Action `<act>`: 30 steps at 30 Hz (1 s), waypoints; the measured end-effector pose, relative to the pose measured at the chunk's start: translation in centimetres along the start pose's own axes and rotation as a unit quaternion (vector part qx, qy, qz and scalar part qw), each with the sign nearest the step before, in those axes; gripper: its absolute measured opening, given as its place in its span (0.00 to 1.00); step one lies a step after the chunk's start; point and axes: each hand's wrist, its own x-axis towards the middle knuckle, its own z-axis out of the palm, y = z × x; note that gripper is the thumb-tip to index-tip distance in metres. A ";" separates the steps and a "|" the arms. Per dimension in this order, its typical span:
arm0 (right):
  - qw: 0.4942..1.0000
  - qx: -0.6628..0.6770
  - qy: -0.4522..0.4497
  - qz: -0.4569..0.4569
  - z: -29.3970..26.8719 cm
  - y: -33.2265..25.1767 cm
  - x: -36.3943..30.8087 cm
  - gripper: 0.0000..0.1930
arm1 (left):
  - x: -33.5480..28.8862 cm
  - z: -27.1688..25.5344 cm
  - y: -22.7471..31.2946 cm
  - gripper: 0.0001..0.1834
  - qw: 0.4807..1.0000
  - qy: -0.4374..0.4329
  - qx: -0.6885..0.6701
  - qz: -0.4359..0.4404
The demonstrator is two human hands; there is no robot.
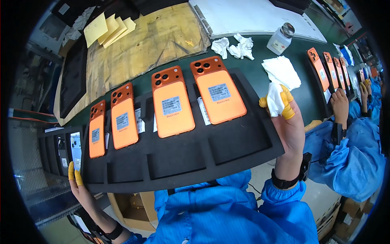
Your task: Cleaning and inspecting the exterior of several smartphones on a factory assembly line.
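Several orange phones lie back-up in a row in a black foam tray, each with a pale label on its back. My right hand, with yellow finger cots, pinches a folded white wipe beside the tray's right end. My left hand, also in yellow finger cots, grips the tray's left edge near its front corner. Right by its fingertips is a light-blue phone in another black tray. The underside of the left hand's grip is hidden.
Behind the tray lie a worn wooden board with yellow paper sheets, crumpled tissues, a white cloth and a metal-capped bottle. To the right, a co-worker in blue sleeves reaches toward more orange phones.
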 end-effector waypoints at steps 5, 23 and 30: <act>0.999 -0.032 0.007 -0.021 -0.8 0.3 -0.6 0.28 | 0.0 -0.5 -0.4 0.19 0.998 0.009 0.055 0.035; 0.999 0.015 0.033 -0.006 1.2 -0.2 -0.7 0.20 | 0.3 0.0 -0.7 0.20 0.997 0.012 0.065 0.033; 0.998 -0.015 0.052 -0.012 1.0 0.1 -1.5 0.21 | -0.5 0.0 -1.5 0.20 0.998 -0.003 0.069 0.009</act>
